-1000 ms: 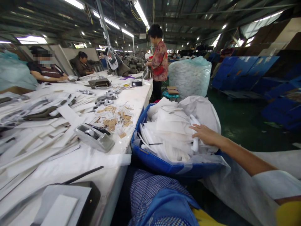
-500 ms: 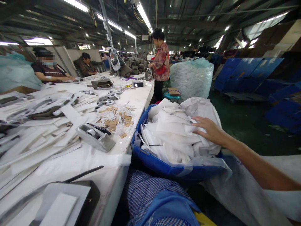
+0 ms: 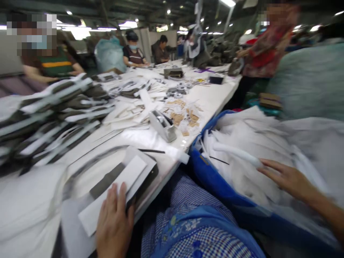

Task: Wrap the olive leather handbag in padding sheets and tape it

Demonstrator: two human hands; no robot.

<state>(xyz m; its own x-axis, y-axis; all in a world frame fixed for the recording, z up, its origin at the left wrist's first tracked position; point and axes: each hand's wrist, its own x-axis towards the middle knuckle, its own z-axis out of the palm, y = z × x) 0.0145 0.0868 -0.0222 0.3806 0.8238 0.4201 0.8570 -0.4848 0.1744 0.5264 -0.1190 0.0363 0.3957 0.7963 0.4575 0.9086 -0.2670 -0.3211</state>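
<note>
My left hand (image 3: 115,218) lies with its fingers stretched out on a white strip (image 3: 131,173). That strip rests over a thin white sheet (image 3: 75,225) on a dark grey-green bag (image 3: 106,182), whose long curved strap (image 3: 91,154) loops across the table. To the right, my right hand (image 3: 292,179) pinches the near end of a slim white padding roll (image 3: 239,152) between thumb and fingers. The roll lies above a heap of white wrapping sheets (image 3: 258,129) in a blue bin (image 3: 199,161).
A tape dispenser (image 3: 162,125) and a scatter of brown tags (image 3: 188,116) sit on the white table (image 3: 204,95). Dark wrapped bags (image 3: 59,114) are piled at the left. Several co-workers are around the table, one person (image 3: 271,46) standing at the far right.
The view has swung left and down. My left hand has come into view on the white strip. My right hand, earlier spread over the heap, now grips a padding roll.
</note>
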